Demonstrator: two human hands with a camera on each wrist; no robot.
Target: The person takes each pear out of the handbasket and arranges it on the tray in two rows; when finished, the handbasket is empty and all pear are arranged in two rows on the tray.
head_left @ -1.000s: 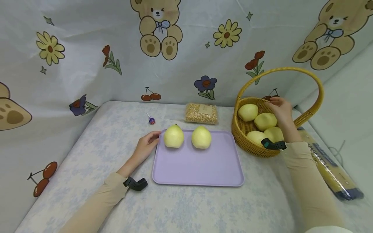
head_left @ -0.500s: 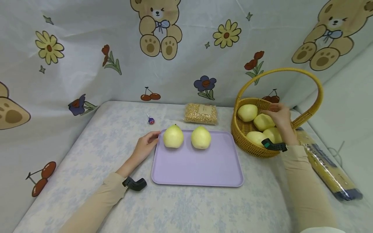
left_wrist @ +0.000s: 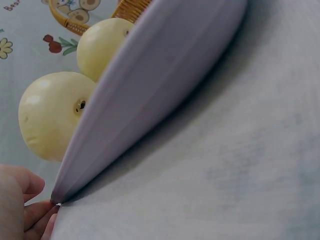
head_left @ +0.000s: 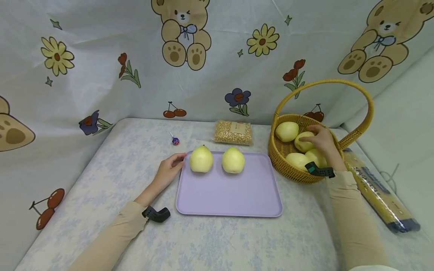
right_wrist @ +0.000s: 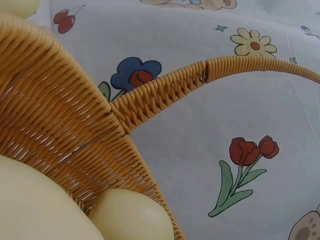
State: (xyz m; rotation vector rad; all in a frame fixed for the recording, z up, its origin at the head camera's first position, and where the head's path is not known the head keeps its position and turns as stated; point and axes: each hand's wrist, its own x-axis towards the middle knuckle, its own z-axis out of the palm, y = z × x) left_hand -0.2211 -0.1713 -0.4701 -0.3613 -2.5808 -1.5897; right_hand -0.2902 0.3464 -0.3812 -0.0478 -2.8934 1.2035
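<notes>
A lilac tray (head_left: 230, 199) lies on the table with two pale yellow-green pears (head_left: 201, 159) standing near its far edge. At the tray's far left corner, my left hand (head_left: 168, 170) grips the rim; the left wrist view has the corner between thumb and fingers (left_wrist: 40, 215). My right hand (head_left: 323, 142) is inside the wicker basket (head_left: 276, 158), its thumb and fingers spread over the right side of a pear (head_left: 303, 142). Several pears lie in this basket. Two of them (right_wrist: 132, 217) show in the right wrist view, where the hand itself is out of sight.
The basket's tall handle (head_left: 367, 109) arches over the right hand. A bag of corn kernels (head_left: 223, 132) lies behind the tray, with a lollipop (head_left: 174, 140) to its left. A spaghetti pack (head_left: 383, 192) lies right of the forearm. A printed cloth backdrop (head_left: 203, 86) stands behind.
My right hand has come down and left from the basket's back right rim onto the pear. The left hand, the tray and its two pears stay where they were.
</notes>
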